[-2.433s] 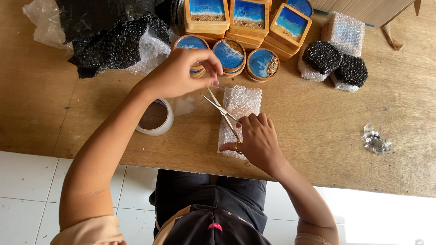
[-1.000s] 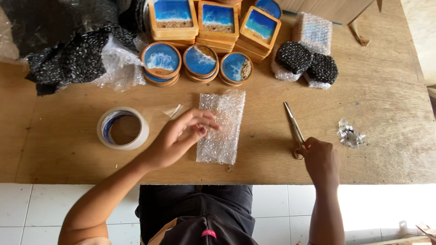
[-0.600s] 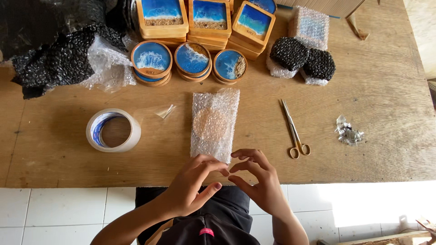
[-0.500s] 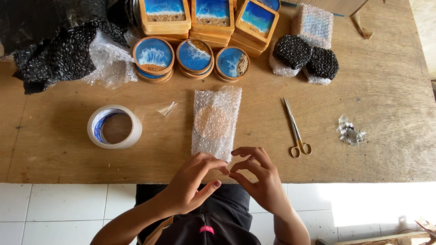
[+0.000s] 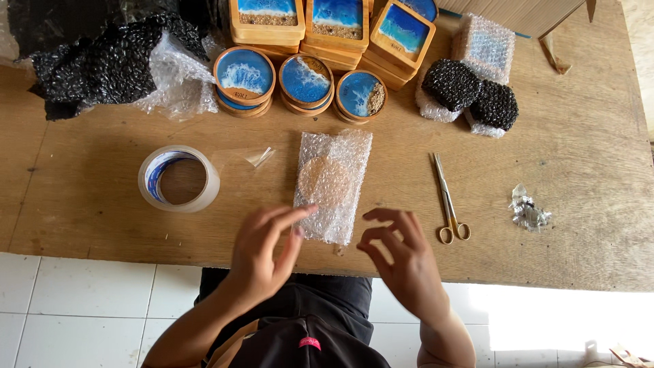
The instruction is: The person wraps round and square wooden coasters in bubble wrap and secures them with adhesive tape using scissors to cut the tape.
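Note:
A sheet of clear bubble wrap (image 5: 332,182) lies on the wooden table (image 5: 579,170), with a round wooden coaster showing through it. My left hand (image 5: 266,255) hovers at the sheet's near left corner, its fingertips just touching the edge. My right hand (image 5: 402,262) hangs beside the near right corner, fingers curled apart, holding nothing. Metal scissors (image 5: 447,201) rest on the table to the right of my right hand.
A roll of clear tape (image 5: 178,179) stands to the left, with a small tape scrap (image 5: 260,157) beside it. Round blue coasters (image 5: 304,82) and square ones (image 5: 337,20) are stacked at the back. Black-wrapped bundles (image 5: 470,95), loose black and clear wrap (image 5: 116,61), a crumpled scrap (image 5: 528,210).
My right hand put the scissors down on the table. Both hands met near the table's edge, then spread apart and moved forward to the bubble wrap's near end.

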